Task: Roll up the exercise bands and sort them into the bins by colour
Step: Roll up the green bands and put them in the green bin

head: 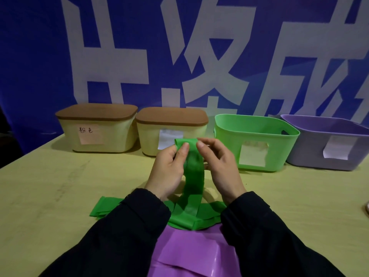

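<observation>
Barely begun: left hand (169, 168) and right hand (216, 166) both pinching green band (192, 176), roll just starting; purple band (191, 250) untouched, green bin (257, 124) apparently empty

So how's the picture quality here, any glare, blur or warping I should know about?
Head view: dim, bluish light; glare streaks on the purple band; wide-angle bending at the edges, so the purple bin leans outward; the label on the second lidded bin is too blurred to read; both hands and the green band look fairly sharp.
</observation>
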`<act>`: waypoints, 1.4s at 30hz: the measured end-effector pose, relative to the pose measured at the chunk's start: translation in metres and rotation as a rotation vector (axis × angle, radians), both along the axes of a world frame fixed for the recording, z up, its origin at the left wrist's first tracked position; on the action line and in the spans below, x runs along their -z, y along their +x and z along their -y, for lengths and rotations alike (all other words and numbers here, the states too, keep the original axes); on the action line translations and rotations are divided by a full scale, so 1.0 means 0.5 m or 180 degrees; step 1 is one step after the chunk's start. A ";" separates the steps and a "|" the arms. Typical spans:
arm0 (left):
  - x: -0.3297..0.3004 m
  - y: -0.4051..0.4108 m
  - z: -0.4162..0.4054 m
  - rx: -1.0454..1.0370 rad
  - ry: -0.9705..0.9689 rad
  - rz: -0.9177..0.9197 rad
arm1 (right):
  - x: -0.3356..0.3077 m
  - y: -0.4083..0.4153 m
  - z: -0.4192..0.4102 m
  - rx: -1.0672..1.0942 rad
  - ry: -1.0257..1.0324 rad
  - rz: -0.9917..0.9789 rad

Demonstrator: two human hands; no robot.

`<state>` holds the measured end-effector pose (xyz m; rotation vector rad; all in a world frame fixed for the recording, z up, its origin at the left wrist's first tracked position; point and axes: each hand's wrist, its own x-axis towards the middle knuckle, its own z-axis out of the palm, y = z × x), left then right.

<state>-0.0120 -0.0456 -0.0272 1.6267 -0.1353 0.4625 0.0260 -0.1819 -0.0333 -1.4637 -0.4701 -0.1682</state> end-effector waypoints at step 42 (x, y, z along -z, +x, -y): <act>-0.008 -0.007 -0.006 -0.0072 -0.0142 0.0572 | -0.023 -0.006 0.020 -0.0040 -0.0234 0.0633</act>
